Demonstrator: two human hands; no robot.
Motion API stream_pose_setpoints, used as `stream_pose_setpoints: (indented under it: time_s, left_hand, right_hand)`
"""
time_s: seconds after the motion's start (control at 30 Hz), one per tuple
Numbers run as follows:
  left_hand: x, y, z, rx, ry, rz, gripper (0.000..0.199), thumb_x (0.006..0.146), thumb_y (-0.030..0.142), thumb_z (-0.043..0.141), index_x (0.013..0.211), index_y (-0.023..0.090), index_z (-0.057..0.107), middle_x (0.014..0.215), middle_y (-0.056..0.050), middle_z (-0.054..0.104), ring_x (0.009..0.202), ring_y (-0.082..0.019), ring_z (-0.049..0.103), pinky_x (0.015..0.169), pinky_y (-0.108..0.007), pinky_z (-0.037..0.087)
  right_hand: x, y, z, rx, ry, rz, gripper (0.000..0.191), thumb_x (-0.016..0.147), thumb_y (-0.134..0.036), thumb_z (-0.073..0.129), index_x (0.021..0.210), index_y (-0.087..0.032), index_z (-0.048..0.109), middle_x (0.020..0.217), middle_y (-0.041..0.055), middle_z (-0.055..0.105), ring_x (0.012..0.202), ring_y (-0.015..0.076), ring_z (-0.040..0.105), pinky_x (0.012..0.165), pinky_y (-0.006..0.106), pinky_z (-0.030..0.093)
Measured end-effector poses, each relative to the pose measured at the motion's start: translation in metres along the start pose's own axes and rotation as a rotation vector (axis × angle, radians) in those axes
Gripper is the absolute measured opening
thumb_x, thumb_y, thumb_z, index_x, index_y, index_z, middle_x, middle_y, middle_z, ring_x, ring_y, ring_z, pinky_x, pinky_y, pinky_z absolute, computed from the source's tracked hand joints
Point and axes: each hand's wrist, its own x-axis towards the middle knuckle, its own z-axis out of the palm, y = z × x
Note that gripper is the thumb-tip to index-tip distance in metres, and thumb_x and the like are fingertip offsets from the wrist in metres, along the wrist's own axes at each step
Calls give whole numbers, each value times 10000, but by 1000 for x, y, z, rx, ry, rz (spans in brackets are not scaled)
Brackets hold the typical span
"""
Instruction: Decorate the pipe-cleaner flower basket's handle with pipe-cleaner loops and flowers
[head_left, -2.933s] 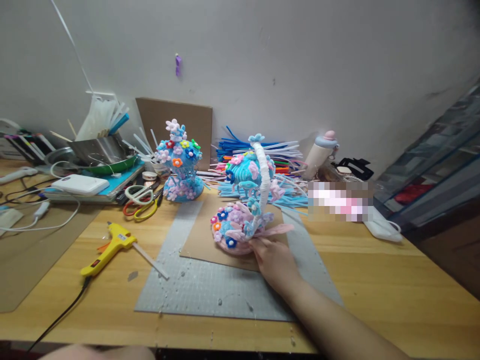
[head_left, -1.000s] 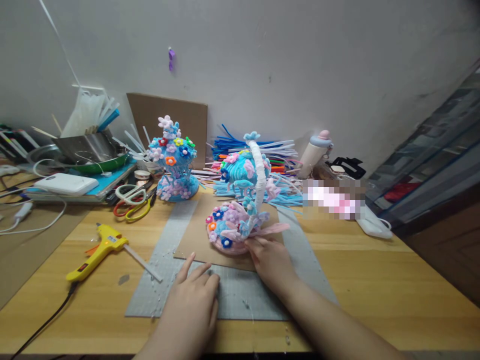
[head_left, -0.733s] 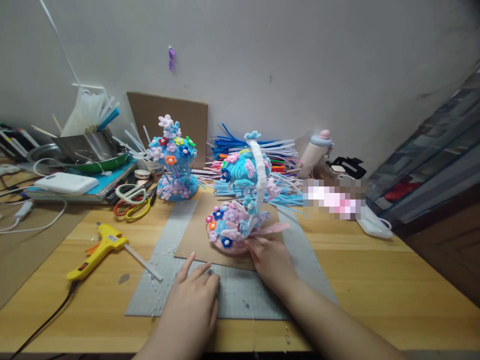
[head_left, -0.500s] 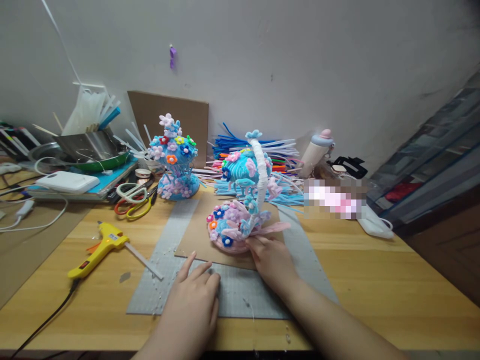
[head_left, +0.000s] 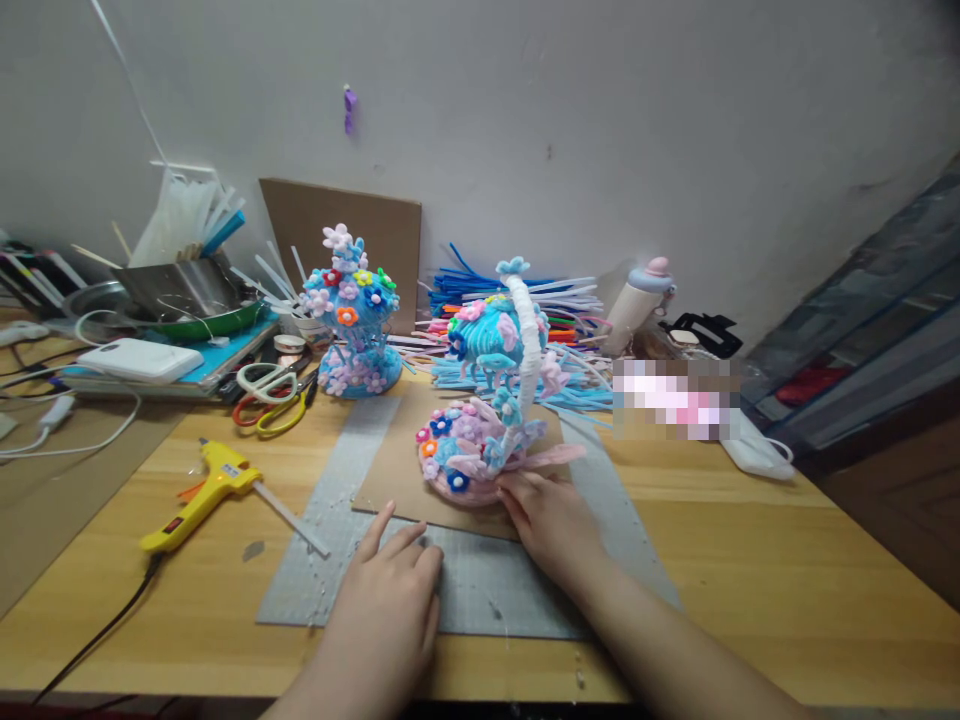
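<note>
While the right hand [head_left: 559,520] pinches the ornament's base [head_left: 459,494], left hand [head_left: 390,600] splayed, ornament [head_left: 491,338] stands vertically

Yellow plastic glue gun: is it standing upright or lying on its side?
Lying on its side: the yellow plastic glue gun rests flat on the wooden table, a whitish glue stick jutting from its back end.

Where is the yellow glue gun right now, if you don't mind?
In the head view, the glue gun lies on the table's left side, left of the grey mat and nearer than the scissors.
</note>
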Motion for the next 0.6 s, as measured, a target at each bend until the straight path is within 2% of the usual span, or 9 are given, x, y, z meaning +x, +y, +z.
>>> stream_pose_setpoints:
  time_s: [0.13, 0.27, 0.33, 0.4, 0.43, 0.5, 0.53, 0.6]
  left_hand:
    - [-1, -1, 1, -13, 6, -2, 286, 741, 77, 439, 862, 181, 677, 1010, -125, 739, 1149, -255, 613, 1131, -583, 267]
    - [0, -4, 0, -71, -26, -30, 288, 733, 67, 446, 857, 175, 682, 1004, -120, 737, 1170, -263, 596, 1143, -587, 234]
    - [1, -6, -8, -123, -25, -30, 288, 736, 63, 449, 843, 193, 682, 976, -87, 742, 1130, -254, 618, 1139, -590, 240]
    - [3, -8, -26, -199, 18, 13, 288, 771, 76, 450, 873, 222, 677, 924, -31, 741, 1015, -217, 663, 1132, -569, 272]
    - [6, -8, -39, -238, 71, 42, 281, 800, 94, 454, 907, 236, 671, 909, -9, 736, 956, -195, 673, 1120, -545, 306]
    - [16, -7, -69, -288, 270, 86, 232, 863, 162, 471, 987, 246, 647, 951, -2, 720, 936, -180, 657, 1053, -477, 403]
    - [24, -6, -86, -304, 393, 84, 198, 879, 200, 492, 1002, 244, 640, 968, -12, 711, 958, -185, 643, 984, -430, 457]
    - [49, -4, -118, -331, 613, 122, 156, 875, 233, 537, 988, 227, 645, 985, -30, 700, 951, -190, 632, 878, -362, 496]
  right_hand:
    - [-7, 5, -11, 101, 207, -67, 250, 959, -251, 451, 1090, -188, 654, 1057, 78, 720, 955, 213, 655, 819, 318, 440]
    - [-15, 11, -28, 181, 390, -99, 177, 944, -201, 451, 965, -176, 625, 931, 77, 701, 854, 204, 628, 769, 327, 440]
    - [-16, 13, -40, 311, 472, -80, 143, 938, -190, 461, 901, -194, 599, 878, 54, 665, 843, 187, 609, 768, 318, 440]
    - [-11, 15, -55, 468, 580, -46, 152, 941, -203, 463, 829, -205, 566, 816, 30, 611, 795, 165, 585, 744, 302, 439]
    - [-6, 15, -64, 536, 644, -23, 161, 942, -219, 466, 804, -207, 548, 790, 20, 581, 761, 156, 567, 726, 296, 437]
    - [10, 14, -82, 629, 762, 21, 150, 934, -266, 488, 800, -210, 527, 783, 15, 544, 735, 153, 540, 712, 300, 433]
    - [20, 13, -91, 656, 784, 42, 115, 923, -289, 508, 842, -211, 533, 814, 20, 548, 760, 160, 541, 725, 307, 435]
    - [40, 10, -108, 659, 741, 39, 114, 900, -321, 543, 915, -210, 566, 890, 39, 578, 830, 179, 553, 763, 327, 436]
